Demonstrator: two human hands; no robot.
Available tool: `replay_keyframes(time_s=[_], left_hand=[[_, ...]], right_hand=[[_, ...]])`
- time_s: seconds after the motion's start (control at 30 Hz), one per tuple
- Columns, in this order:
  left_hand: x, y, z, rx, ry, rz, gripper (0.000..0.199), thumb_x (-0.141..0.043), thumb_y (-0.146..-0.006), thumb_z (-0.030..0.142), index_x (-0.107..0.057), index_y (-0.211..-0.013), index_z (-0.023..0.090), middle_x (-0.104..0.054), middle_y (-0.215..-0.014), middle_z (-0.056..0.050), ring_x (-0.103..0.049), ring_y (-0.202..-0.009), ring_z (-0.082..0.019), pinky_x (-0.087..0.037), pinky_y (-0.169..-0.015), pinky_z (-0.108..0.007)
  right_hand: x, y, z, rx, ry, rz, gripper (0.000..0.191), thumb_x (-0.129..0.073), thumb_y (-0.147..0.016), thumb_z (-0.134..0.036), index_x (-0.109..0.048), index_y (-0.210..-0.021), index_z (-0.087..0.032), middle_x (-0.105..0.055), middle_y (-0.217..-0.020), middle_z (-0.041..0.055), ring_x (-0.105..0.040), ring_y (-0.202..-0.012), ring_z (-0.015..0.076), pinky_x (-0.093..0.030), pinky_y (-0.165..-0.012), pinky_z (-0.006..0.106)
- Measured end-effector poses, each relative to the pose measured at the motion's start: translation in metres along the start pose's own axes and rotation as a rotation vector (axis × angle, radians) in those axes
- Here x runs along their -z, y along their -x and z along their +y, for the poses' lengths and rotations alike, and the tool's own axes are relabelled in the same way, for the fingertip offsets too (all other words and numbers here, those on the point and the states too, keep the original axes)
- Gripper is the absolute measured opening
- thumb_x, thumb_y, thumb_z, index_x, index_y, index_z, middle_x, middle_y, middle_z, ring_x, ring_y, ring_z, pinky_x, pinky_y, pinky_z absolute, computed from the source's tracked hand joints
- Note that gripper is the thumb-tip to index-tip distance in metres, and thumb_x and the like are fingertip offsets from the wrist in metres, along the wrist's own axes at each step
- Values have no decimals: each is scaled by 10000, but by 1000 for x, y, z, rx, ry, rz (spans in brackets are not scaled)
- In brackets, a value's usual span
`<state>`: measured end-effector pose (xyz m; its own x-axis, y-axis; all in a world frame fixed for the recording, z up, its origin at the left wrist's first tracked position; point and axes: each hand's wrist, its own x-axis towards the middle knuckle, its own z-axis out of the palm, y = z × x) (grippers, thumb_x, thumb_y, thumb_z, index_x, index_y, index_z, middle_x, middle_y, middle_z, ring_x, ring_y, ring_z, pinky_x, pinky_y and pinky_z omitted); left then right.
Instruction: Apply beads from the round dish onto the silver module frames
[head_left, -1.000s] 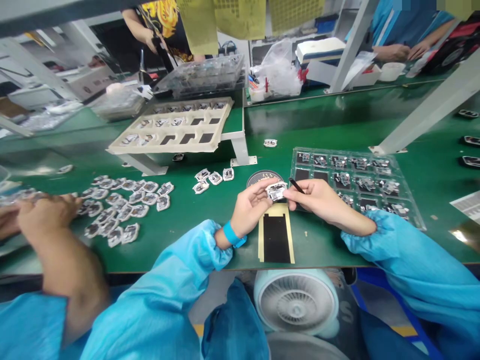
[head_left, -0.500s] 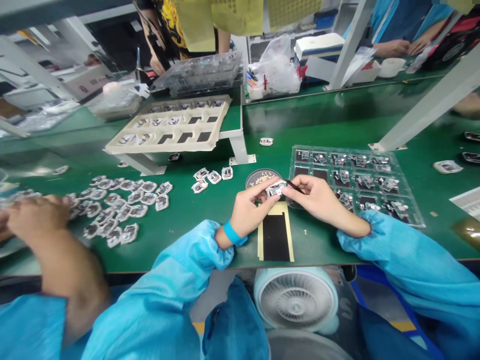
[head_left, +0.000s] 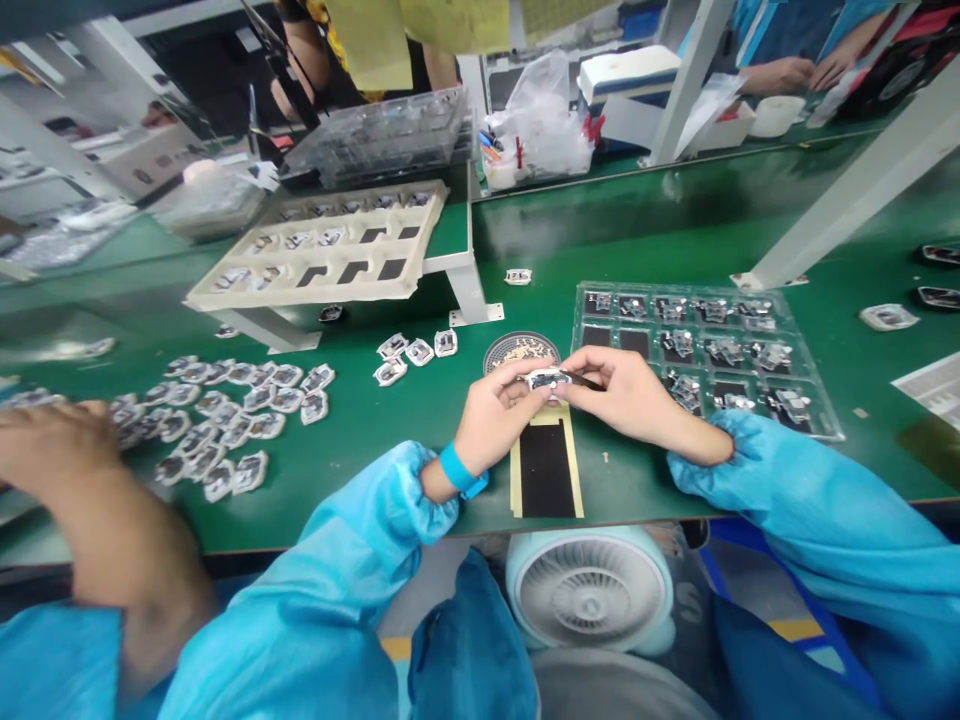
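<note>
My left hand point(head_left: 501, 412) pinches a small white-framed electronic part point(head_left: 545, 380) with dark and silvery pieces inside. From the other side my right hand point(head_left: 628, 395) holds a thin black tool point(head_left: 585, 381), probably tweezers, and its fingertips meet the part's right edge. Just behind the held part is a round grey dish point(head_left: 499, 352) of tiny beige pieces. Below the hands lies a black strip on yellow backing point(head_left: 546, 470). A clear compartment tray point(head_left: 821, 400) with metallic parts stands to the right of my right hand.
Many similar white-framed parts point(head_left: 240, 430) are spread at left, beside a co-worker's arm point(head_left: 142, 540). A cream tray point(head_left: 300, 290) rests on a raised stand point(head_left: 472, 290). A slanted metal post point(head_left: 840, 200) rises at right. Below the table edge is a fan point(head_left: 589, 590).
The held part has tilted, showing more of its edge, and my right fingers have come closer over it. The whole view has shifted slightly. The co-worker's hand at left has moved a little.
</note>
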<state>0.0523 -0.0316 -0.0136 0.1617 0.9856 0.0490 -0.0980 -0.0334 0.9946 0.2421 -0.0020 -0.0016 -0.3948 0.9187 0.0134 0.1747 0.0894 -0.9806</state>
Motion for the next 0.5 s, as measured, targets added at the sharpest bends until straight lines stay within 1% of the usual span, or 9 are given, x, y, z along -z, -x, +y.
replay_keyframes(time_s=[0.07,0.17,0.23,0.3,0.37,0.43,0.47,0.5], left_hand=[[0,1,-4,8,-81,-10,368,-747,-869,345,-701,-1196,184,-731,-1154,-88,-721,-981,-209,-600,-897,-339],[0,2,-6,5,-137,21,337,-728,-881,371,-709,-1154,174,-747,-1017,-69,-715,-875,-189,-593,-852,-322],[0,2,-5,-11,-160,53,332,-729,-877,370,-711,-1139,166,-748,-986,-65,-708,-850,-185,-588,-828,-314],[1,1,-2,-67,-259,72,295,-715,-883,350,-719,-1112,163,-748,-983,-65,-697,-848,-181,-577,-804,-302],[2,0,0,-154,-414,68,249,-687,-897,312,-729,-1098,171,-749,-1012,-64,-680,-854,-175,-562,-783,-288],[3,0,1,-227,-534,55,231,-659,-908,274,-734,-1106,182,-748,-1050,-63,-665,-847,-168,-550,-771,-281],[4,0,1,-249,-568,49,232,-651,-910,262,-733,-1113,184,-747,-1053,-62,-658,-836,-164,-546,-770,-280],[5,0,1,-262,-589,46,233,-647,-912,255,-734,-1116,184,-747,-1044,-61,-652,-822,-161,-544,-768,-280]], right_hand=[[-1,0,-1,0,-8,12,317,-771,-757,-415,-661,-892,-150,-699,-889,44,-634,-777,115,-535,-738,256],[-3,0,-2,7,-35,22,330,-769,-757,-433,-618,-849,-154,-672,-822,31,-599,-710,100,-503,-669,238],[-3,-1,-1,11,-42,20,336,-756,-772,-445,-614,-865,-154,-670,-833,33,-591,-707,97,-487,-656,232],[1,-2,0,23,20,-8,340,-730,-800,-467,-641,-900,-154,-678,-864,40,-564,-679,84,-457,-625,224],[7,-3,1,85,180,-27,373,-730,-806,-486,-678,-996,-169,-687,-939,44,-491,-616,58,-407,-577,220],[14,-4,1,205,333,11,399,-732,-818,-467,-678,-1109,-199,-682,-1012,44,-413,-573,41,-373,-554,227],[17,-4,1,278,377,44,376,-727,-831,-440,-676,-1123,-209,-677,-1029,45,-420,-585,45,-379,-563,233],[19,-4,2,347,396,69,324,-714,-849,-406,-682,-1106,-212,-674,-1025,48,-459,-621,60,-399,-585,239]])
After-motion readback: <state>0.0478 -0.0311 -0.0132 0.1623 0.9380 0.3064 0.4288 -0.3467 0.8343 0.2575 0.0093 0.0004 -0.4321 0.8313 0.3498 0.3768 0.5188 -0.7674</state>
